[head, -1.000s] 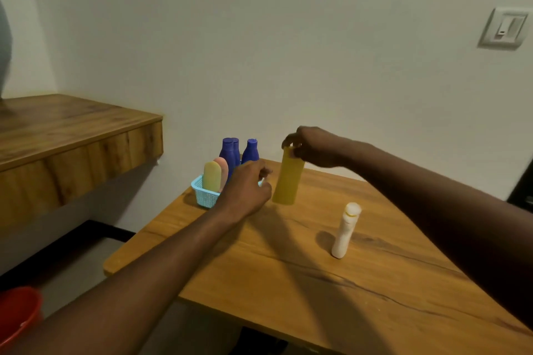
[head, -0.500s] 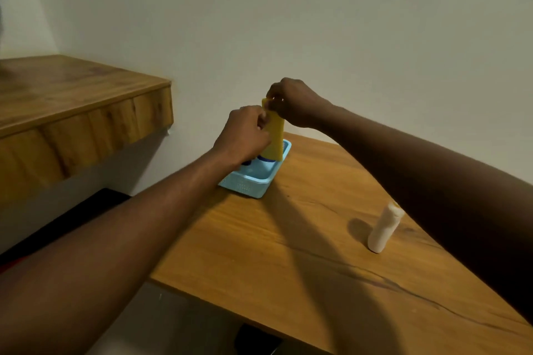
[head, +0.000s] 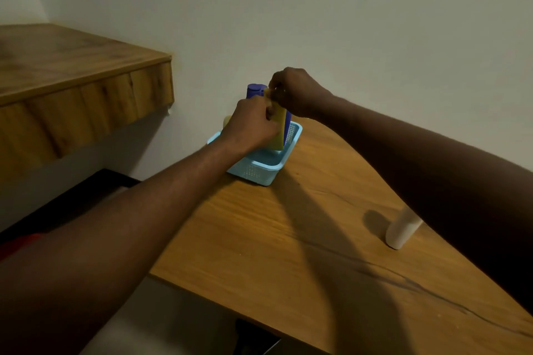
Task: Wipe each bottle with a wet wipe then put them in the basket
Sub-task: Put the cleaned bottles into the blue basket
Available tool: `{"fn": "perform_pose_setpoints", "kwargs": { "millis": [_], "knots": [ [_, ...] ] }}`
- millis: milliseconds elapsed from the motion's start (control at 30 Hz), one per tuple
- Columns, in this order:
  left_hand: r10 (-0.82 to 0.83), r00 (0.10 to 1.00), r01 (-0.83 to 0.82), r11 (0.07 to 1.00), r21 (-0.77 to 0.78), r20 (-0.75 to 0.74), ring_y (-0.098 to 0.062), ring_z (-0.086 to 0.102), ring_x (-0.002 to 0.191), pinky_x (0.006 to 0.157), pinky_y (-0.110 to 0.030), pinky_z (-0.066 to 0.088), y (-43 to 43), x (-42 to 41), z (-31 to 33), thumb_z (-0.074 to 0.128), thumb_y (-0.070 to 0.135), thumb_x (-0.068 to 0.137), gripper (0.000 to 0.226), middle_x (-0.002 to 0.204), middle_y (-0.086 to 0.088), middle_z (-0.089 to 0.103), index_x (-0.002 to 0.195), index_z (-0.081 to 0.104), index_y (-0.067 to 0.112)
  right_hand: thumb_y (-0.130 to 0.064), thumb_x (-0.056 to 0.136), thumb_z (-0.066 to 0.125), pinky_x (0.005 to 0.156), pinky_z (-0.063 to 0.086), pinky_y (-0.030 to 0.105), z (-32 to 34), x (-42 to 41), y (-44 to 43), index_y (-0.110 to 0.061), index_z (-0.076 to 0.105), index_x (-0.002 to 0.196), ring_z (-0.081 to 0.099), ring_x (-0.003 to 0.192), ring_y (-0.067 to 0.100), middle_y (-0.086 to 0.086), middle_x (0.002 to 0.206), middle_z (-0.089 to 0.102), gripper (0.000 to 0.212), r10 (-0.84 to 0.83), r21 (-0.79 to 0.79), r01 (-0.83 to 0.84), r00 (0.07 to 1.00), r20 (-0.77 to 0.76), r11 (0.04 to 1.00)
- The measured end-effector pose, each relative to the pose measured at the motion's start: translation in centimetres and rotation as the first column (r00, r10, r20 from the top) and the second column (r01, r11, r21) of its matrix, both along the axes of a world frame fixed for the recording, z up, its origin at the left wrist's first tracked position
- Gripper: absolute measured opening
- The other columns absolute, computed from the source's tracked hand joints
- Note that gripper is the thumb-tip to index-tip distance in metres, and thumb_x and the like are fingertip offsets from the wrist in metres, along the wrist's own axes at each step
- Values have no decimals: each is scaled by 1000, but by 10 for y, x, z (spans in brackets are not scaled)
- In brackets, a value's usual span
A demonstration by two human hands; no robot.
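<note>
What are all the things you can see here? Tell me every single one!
tall yellow plastic bottle: 1, yellow, upright in the basket's mouth, held by both hands
light blue plastic basket: 1, light blue, at the table's far corner by the wall
dark blue plastic bottle: at least 1, dark blue, in the basket behind the yellow one
pale rounded bottle: 1, pale yellow, by the basket's far end, mostly hidden by the left hand
white plastic bottle: 1, white, standing on the table at the right, top hidden by the right arm
wooden table: 1, brown, under everything
wooden shelf: 1, brown, on the left
red object: 1, red, low at the left edge, unclear
left hand: 1, holds the yellow bottle's side
right hand: 1, grips its top
</note>
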State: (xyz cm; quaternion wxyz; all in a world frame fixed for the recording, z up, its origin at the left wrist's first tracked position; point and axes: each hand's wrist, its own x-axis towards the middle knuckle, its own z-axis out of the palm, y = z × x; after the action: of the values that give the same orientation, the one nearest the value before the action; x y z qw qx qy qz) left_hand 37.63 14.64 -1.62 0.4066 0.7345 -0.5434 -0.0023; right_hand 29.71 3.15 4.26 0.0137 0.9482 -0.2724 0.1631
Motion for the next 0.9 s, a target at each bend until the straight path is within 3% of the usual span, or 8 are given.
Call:
{"fn": "perform_pose_setpoints", "kwargs": {
  "millis": [200, 300, 533, 700, 800, 900],
  "knots": [
    [-10, 1000, 11, 1000, 12, -15, -23, 65, 98, 91, -32, 53, 4, -1, 0, 60, 7, 90, 18, 105, -14, 71, 104, 71, 2, -16, 103, 56, 91, 53, 40, -9, -2, -3, 1, 67, 121, 63, 108, 31, 18, 119, 68, 28, -32, 20, 33, 999, -24, 999],
    [-4, 1000, 4, 1000, 21, -26, -23, 65, 97, 87, -30, 51, 6, -3, 0, 59, 6, 90, 19, 103, -13, 71, 103, 71, 2, -16, 103, 56, 93, 53, 46, -11, -3, -4, 3, 68, 117, 64, 106, 34, 20, 116, 69, 27, -45, 15, 46, 999, -23, 999],
    [-4, 1000, 4, 1000, 24, -21, -22, 64, 92, 77, -28, 49, 10, -9, 10, 57, 7, 92, 20, 103, -10, 69, 107, 70, 3, -19, 102, 57, 95, 54, 41, -8, -7, -1, -1, 63, 133, 63, 115, 31, 17, 128, 66, 36, -59, 21, 59, 998, -16, 998],
    [-13, 1000, 13, 1000, 3, -8, -23, 65, 101, 89, -32, 52, 20, -19, 21, 60, 7, 92, 22, 109, -10, 70, 111, 69, 5, -19, 101, 61, 90, 49, 33, 4, -22, 9, -6, 63, 134, 62, 117, 29, 14, 132, 64, 35, -44, 10, 44, 999, 20, 999],
    [-19, 1000, 18, 1000, -20, -20, -19, 64, 97, 87, -30, 52, 29, -30, 28, 61, 8, 92, 21, 104, -6, 69, 112, 69, 8, -22, 101, 63, 85, 44, 28, 17, -41, 21, -8, 65, 131, 64, 113, 27, 11, 131, 65, 33, -24, 19, 23, 996, 83, 1000],
    [-47, 998, 45, 998, -48, -46, -11, 63, 94, 77, -16, 47, 41, -47, 31, 62, 8, 91, 25, 102, 3, 66, 115, 69, 12, -20, 100, 64, 83, 45, 27, 30, -70, 33, -10, 68, 127, 65, 110, 23, 8, 129, 67, 28, -26, 45, 22, 995, 100, 999]
  ]
}}
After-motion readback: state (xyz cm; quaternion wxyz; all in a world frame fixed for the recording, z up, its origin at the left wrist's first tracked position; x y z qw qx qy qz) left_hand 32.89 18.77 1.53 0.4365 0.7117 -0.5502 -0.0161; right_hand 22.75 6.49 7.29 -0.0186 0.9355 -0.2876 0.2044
